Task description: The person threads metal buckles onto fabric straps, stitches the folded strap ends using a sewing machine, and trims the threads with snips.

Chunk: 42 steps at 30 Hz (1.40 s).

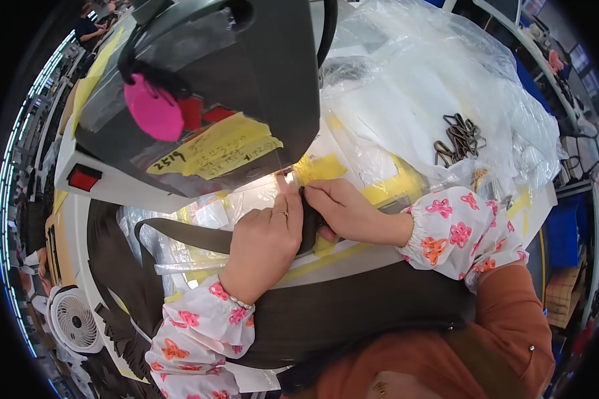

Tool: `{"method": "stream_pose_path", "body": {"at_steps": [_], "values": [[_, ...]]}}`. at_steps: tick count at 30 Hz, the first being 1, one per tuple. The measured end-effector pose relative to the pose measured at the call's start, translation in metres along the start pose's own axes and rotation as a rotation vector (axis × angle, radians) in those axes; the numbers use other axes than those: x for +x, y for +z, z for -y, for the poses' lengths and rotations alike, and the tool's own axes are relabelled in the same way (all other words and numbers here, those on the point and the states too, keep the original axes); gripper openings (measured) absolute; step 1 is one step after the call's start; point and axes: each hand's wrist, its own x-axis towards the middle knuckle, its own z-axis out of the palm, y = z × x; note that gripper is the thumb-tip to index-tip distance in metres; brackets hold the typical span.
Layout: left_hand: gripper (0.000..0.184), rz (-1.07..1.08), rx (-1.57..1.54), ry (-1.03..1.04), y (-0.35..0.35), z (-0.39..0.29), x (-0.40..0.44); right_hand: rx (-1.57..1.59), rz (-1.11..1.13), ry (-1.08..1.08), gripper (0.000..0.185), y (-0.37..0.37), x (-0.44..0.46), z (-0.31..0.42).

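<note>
A dark webbing strap loops in from the left, passes behind my left hand and reappears between both hands. My left hand is closed on it, a ring on one finger, its fingertips close to the lit work area under the machine head. On the other side my right hand pinches the strap's edge between thumb and forefinger, its other fingers curled beneath. The hands nearly touch. What lies directly under the fingertips is partly hidden.
Many dark straps lie along the front edge, and more straps hang at left. Several metal loops rest on clear plastic sheeting at right. Yellow tape marks the table. A white fan stands lower left.
</note>
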Motion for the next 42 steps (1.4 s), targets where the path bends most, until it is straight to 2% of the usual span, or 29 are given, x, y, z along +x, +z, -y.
{"method": "stream_pose_path", "body": {"at_steps": [1,4,7,10,11,14,15,18,24,25,27,28,30,31,34,35,38,39,42], "values": [[0.043,0.034,0.042,0.023,-0.001,-0.003,0.0,-0.005,-0.007,0.008,0.029,-0.001,0.0,0.001],[0.038,-0.04,0.025,0.031,0.006,-0.003,-0.004,-0.05,-0.03,-0.043,0.028,0.003,0.001,-0.002],[0.025,-0.141,-0.478,-0.151,0.006,0.006,-0.002,-0.03,-0.093,-0.092,0.027,0.005,-0.001,-0.002],[0.014,-0.051,-1.072,-0.439,0.016,0.017,-0.005,-0.295,-0.078,-0.358,0.021,0.003,0.001,-0.013],[0.014,0.039,-1.225,-0.563,0.015,0.017,-0.005,-0.274,-0.084,-0.346,0.02,0.003,0.0,-0.015],[0.015,0.057,-1.127,-0.469,0.018,0.021,-0.003,-0.228,-0.088,-0.301,0.019,0.004,-0.002,-0.009],[0.016,-0.011,-1.074,-0.428,0.019,0.019,-0.003,-0.224,-0.078,-0.286,0.018,0.003,-0.001,-0.01],[0.015,0.054,-1.256,-0.466,0.015,0.024,-0.003,-0.172,-0.014,-0.27,0.018,0.003,-0.003,-0.008],[0.013,0.091,-1.212,-0.445,0.008,0.029,-0.004,-0.149,0.014,-0.332,0.02,0.002,-0.003,-0.009],[0.011,-0.002,-1.142,-0.437,0.009,0.028,-0.004,-0.168,0.004,-0.362,0.021,0.001,-0.001,-0.009],[0.01,-0.185,-1.002,-0.416,0.01,0.02,0.001,-0.007,0.012,-0.181,0.023,0.001,0.004,-0.006],[0.01,-0.263,-0.884,-0.245,0.003,0.017,0.003,0.075,0.016,-0.088,0.024,-0.001,0.007,-0.005],[0.014,-0.407,-0.634,0.096,-0.016,0.009,0.004,0.202,0.057,-0.034,0.026,-0.01,0.019,-0.005],[0.018,-0.427,-0.721,0.224,-0.016,-0.001,0.002,0.454,0.086,0.129,0.026,-0.013,0.02,0.0],[0.021,-0.014,-0.678,0.083,0.012,0.003,-0.011,0.528,0.131,0.2,0.026,-0.023,0.023,0.007],[0.023,0.034,-0.69,-0.142,0.018,0.01,-0.011,0.572,0.093,0.272,0.025,-0.02,0.02,0.014],[0.023,-0.245,-0.448,-0.163,0.021,0.024,-0.001,0.55,0.178,0.315,0.024,-0.02,0.018,0.009],[0.023,-0.19,-0.349,-0.108,0.022,0.028,-0.007,0.549,0.198,0.335,0.023,-0.021,0.02,0.006],[0.028,-0.148,-0.445,-0.125,0.023,0.03,-0.01,0.538,0.239,0.37,0.023,-0.024,0.022,0.002]]}}
